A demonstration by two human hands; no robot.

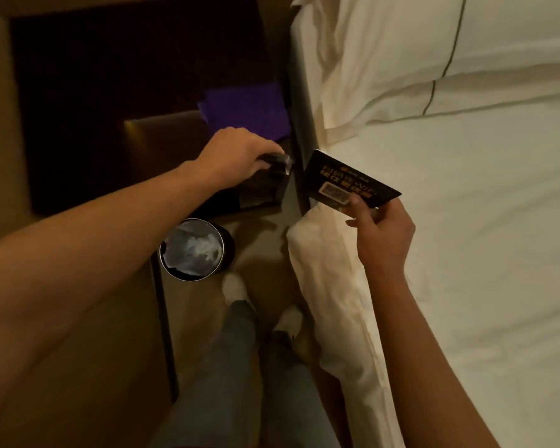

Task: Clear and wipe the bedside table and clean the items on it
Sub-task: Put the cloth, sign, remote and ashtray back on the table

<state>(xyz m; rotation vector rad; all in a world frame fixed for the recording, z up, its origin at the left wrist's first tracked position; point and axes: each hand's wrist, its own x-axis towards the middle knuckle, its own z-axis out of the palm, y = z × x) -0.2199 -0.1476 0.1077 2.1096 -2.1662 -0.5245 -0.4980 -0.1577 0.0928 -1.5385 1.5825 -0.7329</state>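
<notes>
Left hand grips dark item; bin below.

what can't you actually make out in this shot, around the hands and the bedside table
- Head view: the dark object the left hand grips is blurred and partly covered by the fingers; cannot identify it.
- Small print on the card in the right hand is too blurred to read.
- Bedside table top is too dim to show dust.
- Purple cloth is half lost in shadow.
- Bin contents are unclear under the glossy liner.
</notes>
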